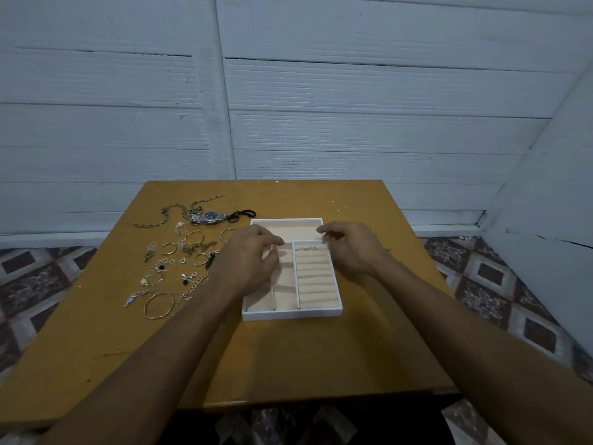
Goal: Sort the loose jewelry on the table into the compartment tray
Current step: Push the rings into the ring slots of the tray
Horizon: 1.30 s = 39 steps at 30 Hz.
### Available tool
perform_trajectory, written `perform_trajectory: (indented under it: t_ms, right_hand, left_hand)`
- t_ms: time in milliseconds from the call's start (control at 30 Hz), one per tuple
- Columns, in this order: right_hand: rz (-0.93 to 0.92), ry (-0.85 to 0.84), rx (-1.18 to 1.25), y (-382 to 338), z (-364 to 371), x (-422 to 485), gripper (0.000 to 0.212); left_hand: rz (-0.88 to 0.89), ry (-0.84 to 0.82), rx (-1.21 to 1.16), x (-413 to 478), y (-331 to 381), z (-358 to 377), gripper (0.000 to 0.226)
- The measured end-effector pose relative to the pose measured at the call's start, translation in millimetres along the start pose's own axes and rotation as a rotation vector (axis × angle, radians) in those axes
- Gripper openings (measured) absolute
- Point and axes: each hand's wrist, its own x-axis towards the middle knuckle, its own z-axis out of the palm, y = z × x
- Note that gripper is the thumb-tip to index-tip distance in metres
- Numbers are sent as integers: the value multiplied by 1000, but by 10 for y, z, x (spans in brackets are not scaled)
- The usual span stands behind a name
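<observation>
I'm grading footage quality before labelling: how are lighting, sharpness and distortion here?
Head view: dim, bluish, even light, no glare; wide-angle distortion tilts and bows the wall seams; the loose jewelry looks small and soft; fingertips of the right hand smear above the tray.

Left hand (253,258), right hand (349,248) over tray (292,314); jewelry (179,248) beside.

You faced a pale blue-grey wall (353,123) of ribbed panels with dark horizontal seams, which filled the upper half of the frame. A second wall (552,194) of the same colour angled in at the right edge. Below centre stood a mustard-brown table (288,354), its top scuffed and flecked. Patterned floor tiles (481,284) in maroon and grey showed at left and right. The light was dim and cool.
</observation>
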Motion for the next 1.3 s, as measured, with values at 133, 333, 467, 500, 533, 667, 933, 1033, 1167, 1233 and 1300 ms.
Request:
perform_trajectory:
  t_ms: [133,333,467,500,533,667,933,1033,1167,1233,1300]
  right_hand:
    - [38,42,23,152,-373,-140,26]
    - [165,15,-37,586,-665,-437,26]
    - [252,20,-72,802,-700,-574,28]
    - [270,20,-90,843,-702,-601,30]
    - [284,18,-102,880,-702,-621,31]
    - [307,6,-92,981,-689,-657,29]
    - [278,21,-115,972,-654,-629,29]
    - [280,16,-118,965,-646,-625,29]
    - [282,25,-115,977,-632,-609,29]
    - [291,32,-107,978,-619,-594,28]
    - [293,43,-100,981,-597,-576,28]
  left_hand:
    - [31,-5,-3,88,221,131,22]
    - [33,-193,44,254,851,393,26]
    - [-16,-278,155,348,1118,589,32]
    - [-27,-295,185,363,1154,639,34]
    - [-37,-308,213,373,1179,689,36]
    - [-74,-289,283,384,1226,814,41]
    - [-90,-278,268,380,1230,808,34]
    - [-90,-265,260,380,1208,807,33]
    - [-101,-238,241,444,1179,799,32]
    - [-99,-255,274,477,1168,809,34]
    - [-110,-278,301,504,1160,828,35]
